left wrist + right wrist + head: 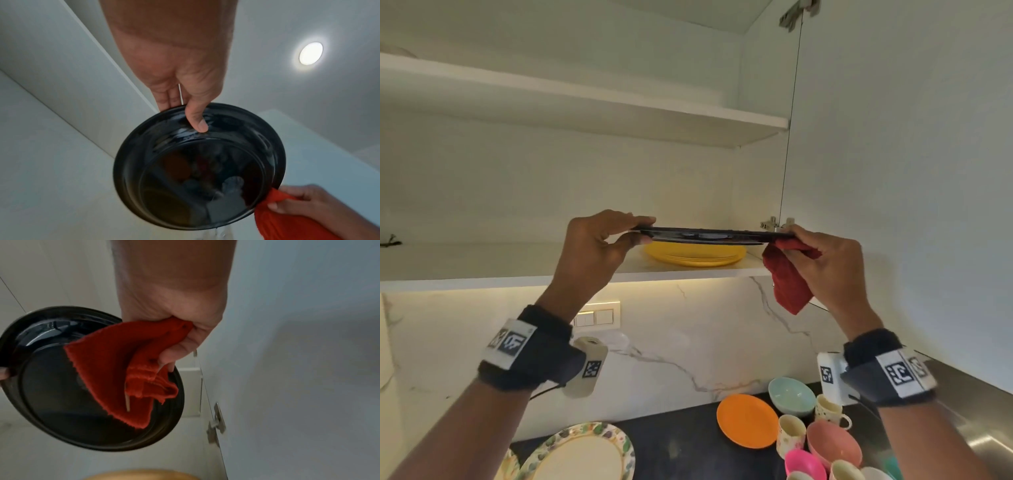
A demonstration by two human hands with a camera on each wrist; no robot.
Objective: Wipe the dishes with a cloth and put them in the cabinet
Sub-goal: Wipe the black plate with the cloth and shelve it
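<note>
I hold a black plate [709, 235] level, just above a stack of yellow plates [693, 257] on the lower cabinet shelf [517, 267]. My left hand [599, 240] pinches its left rim, thumb under and fingers over; seen from below, the thumb presses the plate [197, 170] underside. My right hand [822, 263] grips the right rim together with a red cloth [789, 277] that hangs down. In the right wrist view the cloth [131, 369] drapes across the plate [51, 394] underside, bunched in my right hand [185, 337].
The open cabinet door [893, 171] stands at the right, an upper shelf [585, 102] above. On the dark counter below sit an orange plate [746, 419], a floral plate [582, 455], a teal bowl [789, 394], a pink bowl [834, 443] and several cups.
</note>
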